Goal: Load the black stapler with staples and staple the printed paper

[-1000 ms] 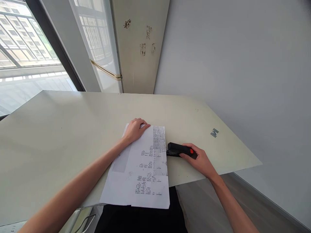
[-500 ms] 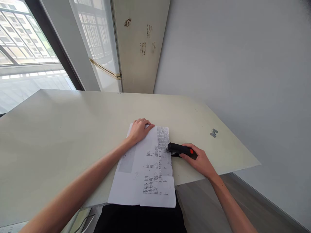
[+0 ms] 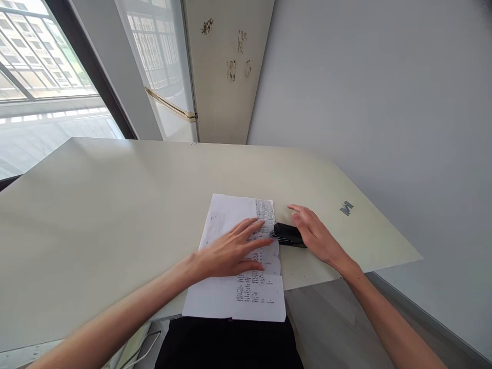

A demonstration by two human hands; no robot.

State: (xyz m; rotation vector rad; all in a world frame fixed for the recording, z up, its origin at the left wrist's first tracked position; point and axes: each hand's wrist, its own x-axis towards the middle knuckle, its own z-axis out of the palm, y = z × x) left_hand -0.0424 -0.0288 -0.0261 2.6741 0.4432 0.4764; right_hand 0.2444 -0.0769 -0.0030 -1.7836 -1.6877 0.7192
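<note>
A printed paper sheet (image 3: 230, 215) lies on the pale table (image 3: 115, 205), its near end hanging over the front edge. My left hand (image 3: 230, 251) rests flat on the middle of the sheet, fingers stretched toward its right edge. A black stapler (image 3: 286, 234) lies at the sheet's right edge, its nose on the paper. My right hand (image 3: 315, 236) hovers over the stapler's rear with fingers spread, not gripping it.
A grey "M" mark (image 3: 346, 207) is on the table at the right. A grey wall stands to the right, a worn cabinet (image 3: 226, 72) behind the table, a window (image 3: 38, 77) to the left. The floor shows past the table's right front corner.
My left hand slid from the sheet's top corner down to its middle. My right hand let go of the stapler and lifted, fingers spreading. The view shifted slightly.
</note>
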